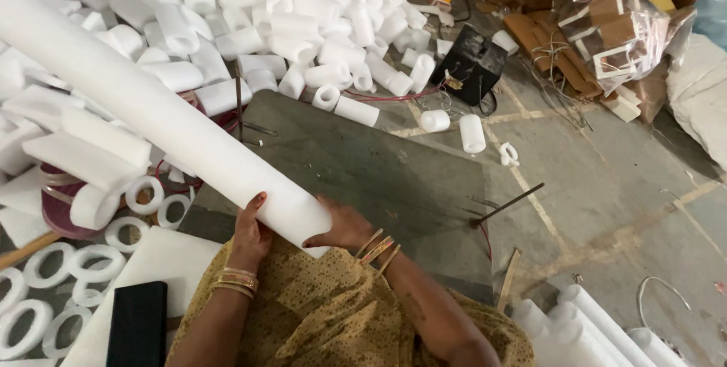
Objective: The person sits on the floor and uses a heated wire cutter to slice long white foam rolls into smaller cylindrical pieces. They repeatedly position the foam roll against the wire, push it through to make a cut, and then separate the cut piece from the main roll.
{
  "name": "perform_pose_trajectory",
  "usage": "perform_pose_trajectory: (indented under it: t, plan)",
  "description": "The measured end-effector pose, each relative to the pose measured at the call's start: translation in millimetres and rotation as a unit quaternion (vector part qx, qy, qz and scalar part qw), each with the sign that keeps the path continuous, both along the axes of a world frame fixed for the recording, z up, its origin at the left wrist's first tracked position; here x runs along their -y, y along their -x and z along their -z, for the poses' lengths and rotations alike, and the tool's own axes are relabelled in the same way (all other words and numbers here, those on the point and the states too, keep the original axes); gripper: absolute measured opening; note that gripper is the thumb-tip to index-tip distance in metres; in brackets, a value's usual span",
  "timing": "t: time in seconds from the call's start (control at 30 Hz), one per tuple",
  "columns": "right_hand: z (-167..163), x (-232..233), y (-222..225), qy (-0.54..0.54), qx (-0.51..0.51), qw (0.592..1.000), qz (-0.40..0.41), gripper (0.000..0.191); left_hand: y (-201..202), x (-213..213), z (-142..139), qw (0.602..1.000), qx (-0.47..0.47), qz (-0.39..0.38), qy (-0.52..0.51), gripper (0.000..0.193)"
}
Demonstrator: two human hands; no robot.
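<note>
Long foam tube [151, 109] runs toward 10 o'clock from both hands; left hand [250, 231] and right hand [344, 224] clasp its near end, equally close.

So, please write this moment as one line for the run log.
left hand: grips foam tube end | right hand: supports same end | below: grey board | around: cut foam pieces

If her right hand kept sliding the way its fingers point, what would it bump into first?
The right hand points leftward across the end of the long white foam tube, so it would most likely meet the left hand on the tube's other side. Depth is hard to judge.
</note>
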State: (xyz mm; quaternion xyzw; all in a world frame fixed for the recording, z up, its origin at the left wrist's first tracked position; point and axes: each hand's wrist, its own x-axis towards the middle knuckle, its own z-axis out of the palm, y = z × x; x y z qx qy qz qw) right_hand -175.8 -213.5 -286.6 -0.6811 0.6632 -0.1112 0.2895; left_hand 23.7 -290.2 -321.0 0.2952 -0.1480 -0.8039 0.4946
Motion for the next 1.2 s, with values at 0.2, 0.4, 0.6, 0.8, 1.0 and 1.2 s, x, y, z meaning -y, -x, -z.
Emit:
perform_pose_trajectory:
  t: [0.2, 0.4, 0.6, 0.8, 1.0, 1.2]
  plan:
    - [31, -3, 8, -0.004, 0.061, 0.998, 0.020, 0.110, -8, -12, 5, 0.995, -0.045, 0.019, 0.092, 0.079]
    - [51, -36, 14, 0.035, 0.057, 0.997, 0.044, 0.102, -5, -25, 6, 0.994, 0.063, 0.041, 0.076, 0.096]
    - [72, -69, 30, 0.109, 0.066, 0.991, 0.049, 0.109, 9, -42, 12, 0.988, 0.065, 0.077, 0.117, 0.098]
    - [77, -92, 35, 0.181, 0.074, 0.977, 0.081, 0.116, 32, -47, -2, 0.971, 0.067, 0.085, 0.213, 0.096]
    - [93, -104, 27, 0.204, 0.305, 0.887, 0.279, 0.102, 57, -41, -53, 0.932, 0.108, 0.054, 0.341, 0.109]
    - [127, -118, 48, 0.372, 0.030, 0.871, 0.318, 0.112, 115, -38, -86, 0.829, 0.225, -0.040, 0.510, 0.104]
